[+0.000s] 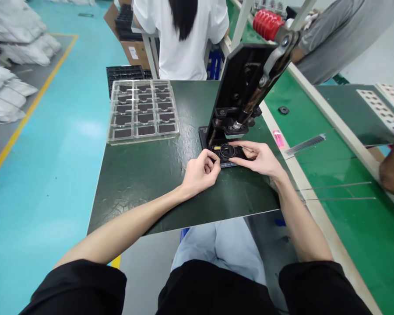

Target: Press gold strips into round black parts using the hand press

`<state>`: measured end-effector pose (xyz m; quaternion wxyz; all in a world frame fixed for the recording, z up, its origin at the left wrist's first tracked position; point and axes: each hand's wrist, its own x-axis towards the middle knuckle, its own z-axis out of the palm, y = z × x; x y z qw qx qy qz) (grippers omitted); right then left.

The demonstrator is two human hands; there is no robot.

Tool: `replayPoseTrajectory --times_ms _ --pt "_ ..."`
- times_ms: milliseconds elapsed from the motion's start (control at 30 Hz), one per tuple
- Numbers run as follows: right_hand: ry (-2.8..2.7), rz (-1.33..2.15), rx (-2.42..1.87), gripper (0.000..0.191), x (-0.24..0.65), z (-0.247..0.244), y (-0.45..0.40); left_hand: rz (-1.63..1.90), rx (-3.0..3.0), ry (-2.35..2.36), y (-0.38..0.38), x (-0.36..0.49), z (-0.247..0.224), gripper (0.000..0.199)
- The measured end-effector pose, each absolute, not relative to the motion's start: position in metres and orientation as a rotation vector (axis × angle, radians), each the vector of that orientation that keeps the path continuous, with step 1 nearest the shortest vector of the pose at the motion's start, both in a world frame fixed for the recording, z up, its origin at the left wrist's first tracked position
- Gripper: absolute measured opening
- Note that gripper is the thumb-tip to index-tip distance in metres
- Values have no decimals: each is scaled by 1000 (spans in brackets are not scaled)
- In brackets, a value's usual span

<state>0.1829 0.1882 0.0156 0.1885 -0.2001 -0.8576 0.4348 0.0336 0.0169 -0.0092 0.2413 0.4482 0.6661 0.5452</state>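
Note:
A black hand press with a red-gripped lever stands on the dark green table. In its base sits a round black part with a ring-shaped rim, a small yellow piece beside it. My right hand has thumb and index finger at the right side of this round part, gripping its edge. Just left of the base, my left hand is closed, its thumb and index finger pinched together at the base's front corner. Whatever is in that pinch, if anything, is too small to make out.
A clear plastic tray with dark flat pieces lies at the table's back left. Right of the press runs a green conveyor with a pink item on its pale edge and a black round part. A co-worker sits ahead.

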Motion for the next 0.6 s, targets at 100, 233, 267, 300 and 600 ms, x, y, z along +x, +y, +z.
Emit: replayPoseTrajectory --times_ms 100,233,267,300,600 --pt "-2397 1239 -572 49 185 15 184 1485 1234 1817 16 33 -8 8" --pt "-2376 1220 -592 51 179 10 183 1468 1243 1820 16 32 -8 8" --pt "-2372 1216 -597 52 178 10 184 1467 1251 1817 16 32 -8 8" --pt "-2372 1213 -602 53 178 9 184 1465 1261 1815 16 32 -8 8" --pt "-2285 1217 -643 54 184 13 184 1423 1285 1840 16 32 -9 6"
